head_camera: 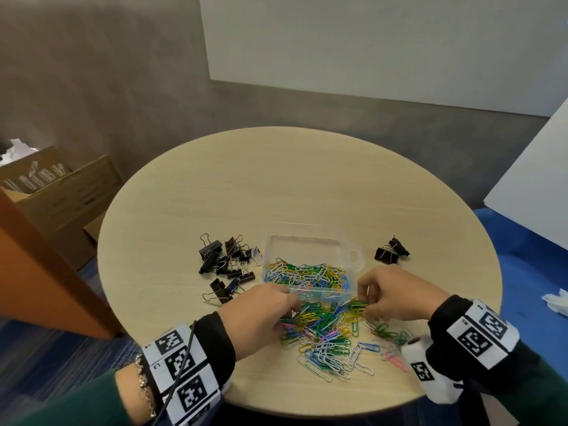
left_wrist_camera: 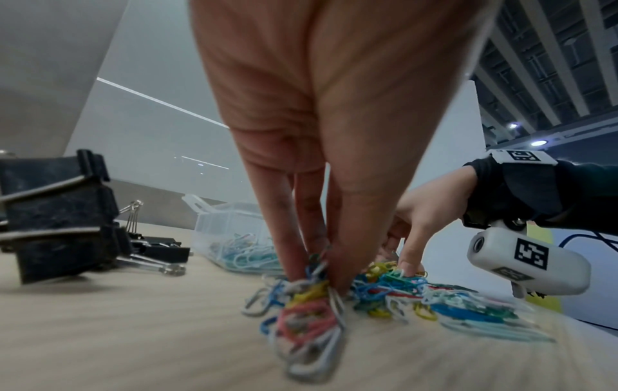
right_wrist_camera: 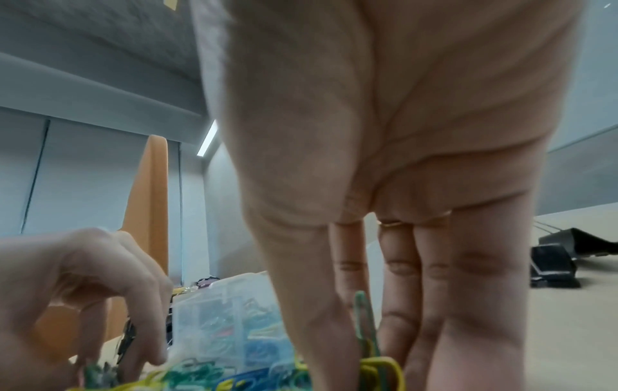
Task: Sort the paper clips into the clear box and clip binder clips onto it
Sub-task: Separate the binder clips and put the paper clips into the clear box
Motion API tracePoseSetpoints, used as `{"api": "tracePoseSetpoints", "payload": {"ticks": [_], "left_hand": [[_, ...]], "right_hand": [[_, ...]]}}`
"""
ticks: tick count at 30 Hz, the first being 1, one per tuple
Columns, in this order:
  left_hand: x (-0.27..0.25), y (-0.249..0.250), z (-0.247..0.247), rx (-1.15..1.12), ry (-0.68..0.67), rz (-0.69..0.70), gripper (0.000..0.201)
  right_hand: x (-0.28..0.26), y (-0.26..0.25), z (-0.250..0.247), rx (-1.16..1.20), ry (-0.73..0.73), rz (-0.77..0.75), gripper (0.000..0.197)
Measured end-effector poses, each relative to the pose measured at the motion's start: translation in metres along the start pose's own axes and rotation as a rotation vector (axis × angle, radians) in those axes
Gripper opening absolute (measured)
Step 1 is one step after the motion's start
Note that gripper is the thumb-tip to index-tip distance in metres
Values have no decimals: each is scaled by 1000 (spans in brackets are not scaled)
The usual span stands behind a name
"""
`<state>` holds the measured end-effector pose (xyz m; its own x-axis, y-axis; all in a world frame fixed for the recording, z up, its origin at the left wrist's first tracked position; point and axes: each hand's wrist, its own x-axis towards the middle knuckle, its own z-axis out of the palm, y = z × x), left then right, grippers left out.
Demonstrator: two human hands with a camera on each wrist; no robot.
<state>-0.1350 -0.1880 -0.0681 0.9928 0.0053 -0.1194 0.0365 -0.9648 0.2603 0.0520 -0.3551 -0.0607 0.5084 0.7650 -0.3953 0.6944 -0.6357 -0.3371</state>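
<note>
A clear plastic box (head_camera: 310, 241) stands mid-table, its near half filled with coloured paper clips (head_camera: 307, 276). A loose pile of paper clips (head_camera: 325, 333) lies in front of it. My left hand (head_camera: 264, 315) reaches into the pile's left side and pinches a bunch of clips (left_wrist_camera: 311, 288) between thumb and fingers. My right hand (head_camera: 396, 293) pinches green and yellow clips (right_wrist_camera: 371, 354) at the pile's right edge. Black binder clips (head_camera: 227, 262) lie left of the box, and two more binder clips (head_camera: 392, 250) to its right.
The round wooden table (head_camera: 307, 179) has bare room behind the box. A cardboard box (head_camera: 61, 192) and an orange panel (head_camera: 40, 272) stand at the left. White boards (head_camera: 538, 186) lean at the right over a blue surface.
</note>
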Motion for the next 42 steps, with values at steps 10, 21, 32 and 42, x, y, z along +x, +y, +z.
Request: {"api": "tracePoseSetpoints", "payload": {"ticks": [10, 21, 32, 42], "left_hand": [[-2, -8, -6, -57, 59, 12, 29], [14, -18, -45, -195, 257, 7, 15], [21, -21, -32, -152, 233, -29, 40], [8, 10, -25, -35, 73, 28, 26]], "right_hand": [[-15, 2, -38, 149, -105, -32, 8], [1, -21, -27, 293, 292, -227, 11], [-34, -36, -18, 112, 195, -366, 13], [-29, -58, 36, -336, 73, -319, 50]]}}
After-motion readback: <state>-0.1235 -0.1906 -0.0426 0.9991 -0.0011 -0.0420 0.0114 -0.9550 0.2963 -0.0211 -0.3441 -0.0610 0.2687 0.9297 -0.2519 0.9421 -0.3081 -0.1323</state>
